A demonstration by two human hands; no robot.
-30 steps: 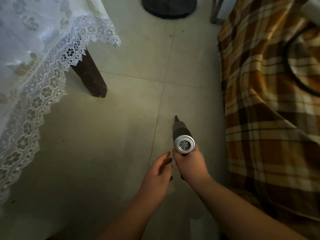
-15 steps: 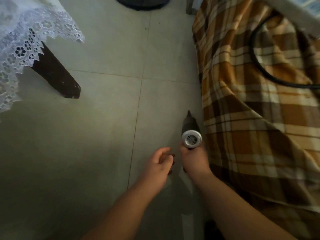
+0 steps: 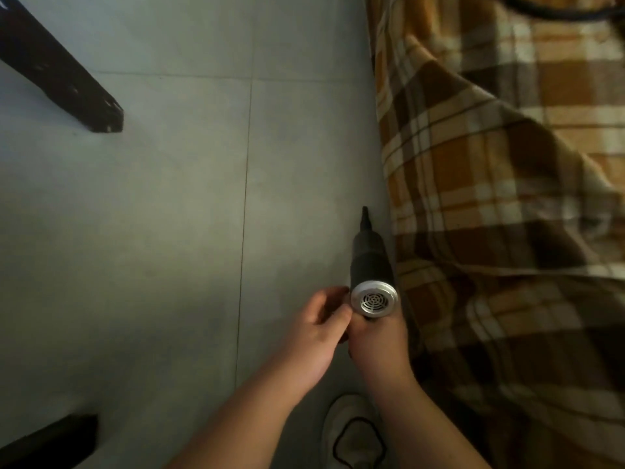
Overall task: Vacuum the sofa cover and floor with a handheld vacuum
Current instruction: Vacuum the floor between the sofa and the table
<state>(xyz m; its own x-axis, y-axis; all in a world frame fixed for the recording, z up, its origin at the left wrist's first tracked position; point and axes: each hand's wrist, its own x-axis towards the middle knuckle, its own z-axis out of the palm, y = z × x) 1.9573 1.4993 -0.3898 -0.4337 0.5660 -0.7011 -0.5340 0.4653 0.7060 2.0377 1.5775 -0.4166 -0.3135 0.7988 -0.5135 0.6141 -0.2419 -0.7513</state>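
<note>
Handheld vacuum (image 3: pixel 369 262) points its narrow nozzle down toward the tiled floor (image 3: pixel 169 231), just beside the hanging edge of the plaid sofa cover (image 3: pixel 507 214). Right hand (image 3: pixel 378 343) is wrapped closed around the vacuum's grip below the silver vented end cap. Left hand (image 3: pixel 314 336), fingers curled, touches the right hand near the cap; whether it touches the vacuum cannot be told. Compared with half a second earlier, the view has shifted: a shoe (image 3: pixel 351 431) appears below, the dark furniture leg (image 3: pixel 64 82) sits further left, and the left hand has closed in.
</note>
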